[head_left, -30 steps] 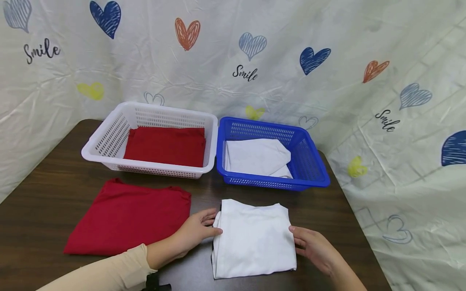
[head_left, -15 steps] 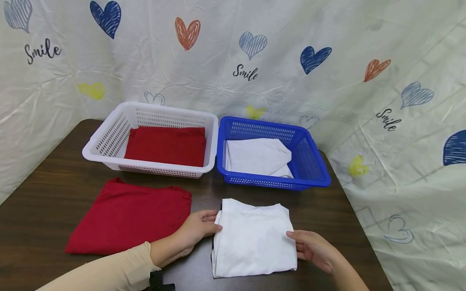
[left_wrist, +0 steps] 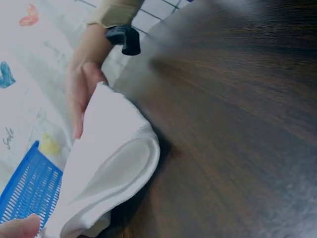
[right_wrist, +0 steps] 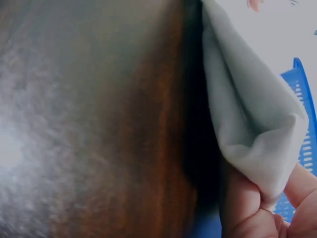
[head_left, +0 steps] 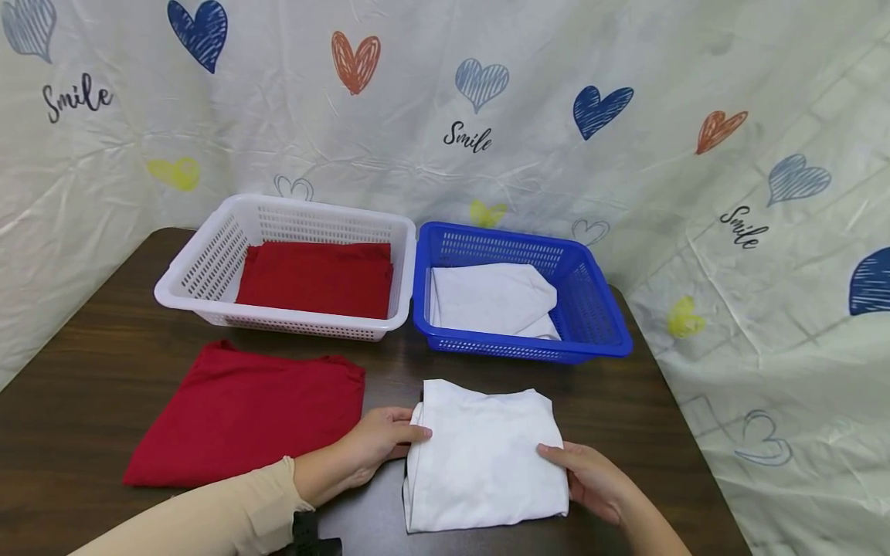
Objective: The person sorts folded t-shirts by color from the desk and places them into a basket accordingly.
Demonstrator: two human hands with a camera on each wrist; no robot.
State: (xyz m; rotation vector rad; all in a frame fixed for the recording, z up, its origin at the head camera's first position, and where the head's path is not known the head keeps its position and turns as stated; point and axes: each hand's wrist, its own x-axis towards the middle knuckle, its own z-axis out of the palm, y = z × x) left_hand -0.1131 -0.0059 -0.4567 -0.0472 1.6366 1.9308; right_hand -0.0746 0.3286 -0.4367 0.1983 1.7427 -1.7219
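A folded white cloth [head_left: 487,459] lies on the table in front of me, several layers showing along its left edge. My left hand [head_left: 381,442] pinches that edge, thumb on top and fingers around the side. At the opposite edge, my right hand [head_left: 591,475] grips the cloth with its thumb above and fingers underneath. In the right wrist view the right fingers [right_wrist: 245,198] are tucked beneath the cloth [right_wrist: 262,114], whose layers bend around them. The left wrist view shows the near folds of the cloth [left_wrist: 119,163] looped and slightly raised, with dark shadow below.
A folded red cloth [head_left: 243,417] lies on the table left of the white one. Behind stand a white basket [head_left: 299,324] containing red cloth [head_left: 316,278] and a blue basket [head_left: 514,347] containing white cloth [head_left: 490,297]. A printed curtain [head_left: 417,108] hangs beyond the table.
My right thumb has slid leftward onto the white cloth as those fingers went under its edge. My left hand has closed in on the left edge. The cloth has barely moved.
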